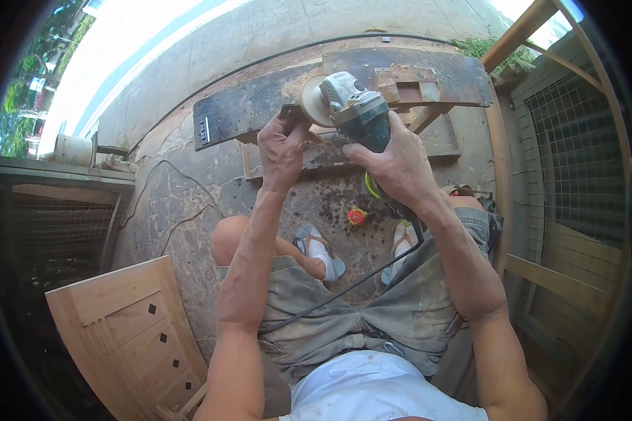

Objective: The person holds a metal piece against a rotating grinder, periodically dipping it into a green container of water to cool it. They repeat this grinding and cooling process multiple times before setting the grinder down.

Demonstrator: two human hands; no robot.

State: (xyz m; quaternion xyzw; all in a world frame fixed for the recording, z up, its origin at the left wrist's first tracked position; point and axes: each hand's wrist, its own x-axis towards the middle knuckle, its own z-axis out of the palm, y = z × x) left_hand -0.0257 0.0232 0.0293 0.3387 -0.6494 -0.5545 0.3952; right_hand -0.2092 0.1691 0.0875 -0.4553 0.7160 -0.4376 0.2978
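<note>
Grinder (365, 126) is gripped by right hand (402, 160) at the counter (249, 105), long axis slanted forward-left to its disc (314, 102), at whose left edge a small dark piece (288, 109) is pinched by left hand (282, 156).

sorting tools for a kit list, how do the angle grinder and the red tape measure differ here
The angle grinder is held up in the right hand, while the tape measure lies on the ground. The grinder looks long and larger; the tape measure, small and compact. The grinder is silver-grey and dark green; the tape measure is red with some yellow. Both are handheld tools.
</note>
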